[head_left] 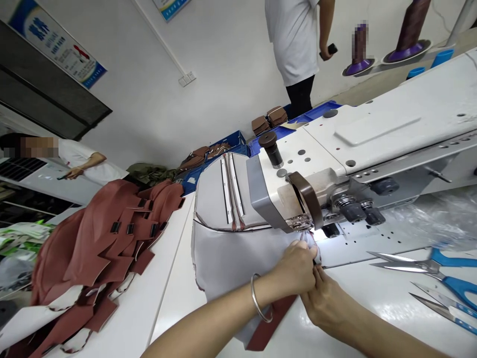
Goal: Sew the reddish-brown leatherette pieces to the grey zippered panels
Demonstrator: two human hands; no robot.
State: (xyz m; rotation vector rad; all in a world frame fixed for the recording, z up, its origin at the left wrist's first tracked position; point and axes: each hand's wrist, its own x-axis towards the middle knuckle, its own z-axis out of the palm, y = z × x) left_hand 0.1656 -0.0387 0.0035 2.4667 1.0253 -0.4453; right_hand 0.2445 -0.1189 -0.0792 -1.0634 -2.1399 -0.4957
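The left hand [297, 268], a silver bangle [257, 297] on its wrist, has its grip clamped on the edge of the gray sewn piece [238, 253], right at the lit needle area of the white sewing machine [380, 144]. The right hand [323, 297] is just beside it, touching it, its grip together on the same edge, slightly nearer the wearer. The gray sewn piece lies on the white tabletop [171, 303], spreading from the needle area to the left of the machine head; two pale strips [231, 191] run along its far part, and a dark red flap [272, 323] shows from under the left forearm.

Right of the hands, blue-handled scissors [434, 266] lie open on the tabletop, with a smaller pair [443, 303] just beside them, nearer the wearer. Well to the left is a heap of reddish-brown pieces [100, 233] with black clasps. Beyond the machine, blue crates [238, 141] hold brown pieces, and a person in a white shirt [294, 40] stands holding a dark object. Another person [89, 161] is at the far left.
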